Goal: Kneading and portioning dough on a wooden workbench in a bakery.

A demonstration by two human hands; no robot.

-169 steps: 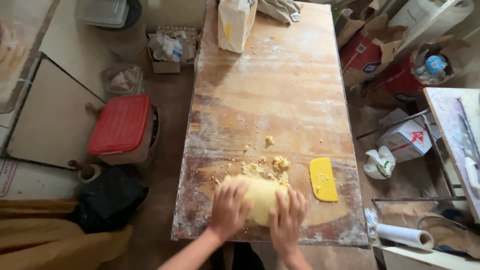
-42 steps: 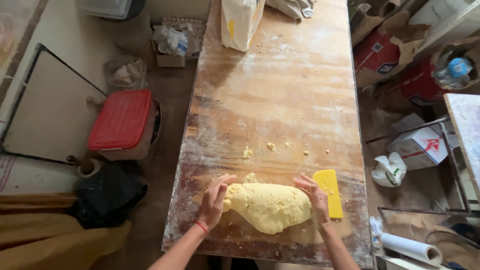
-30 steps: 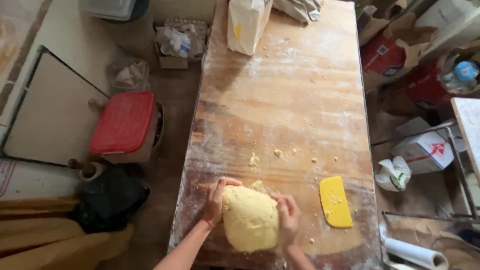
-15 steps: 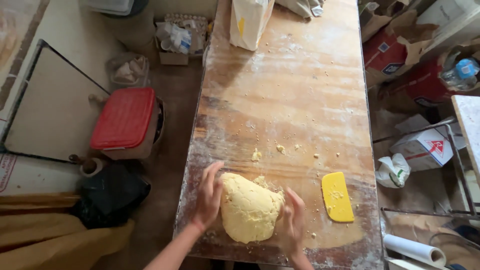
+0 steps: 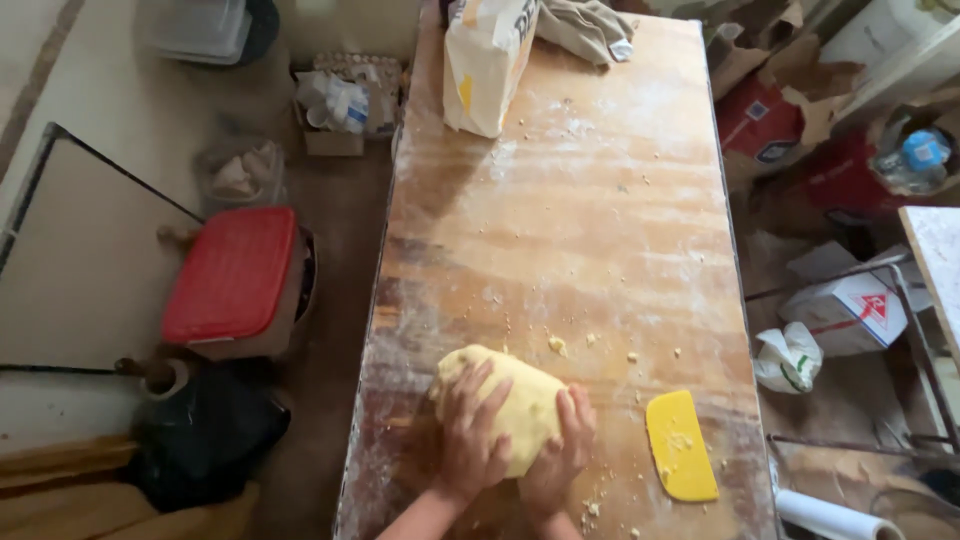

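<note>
While both hands — left hand spread on top, right hand cupping the side — press the dough at the table's near end, lean in evenly, clear of the scraper.

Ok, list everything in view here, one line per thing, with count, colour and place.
dough lump: one, pale yellow, near end of the table, under both hands
scraper: one, yellow, flat on the table right of the dough
crumbs: several, yellow, scattered beyond the dough
table: one, floured wood, centre
paper sack: one, white with yellow, far end of the table
cloth: one, beige, far end beside the sack
lidded box: one, red lid, floor left
black bag: one, floor lower left
left hand: pressing on the dough
right hand: pressing on the dough's right side
</note>
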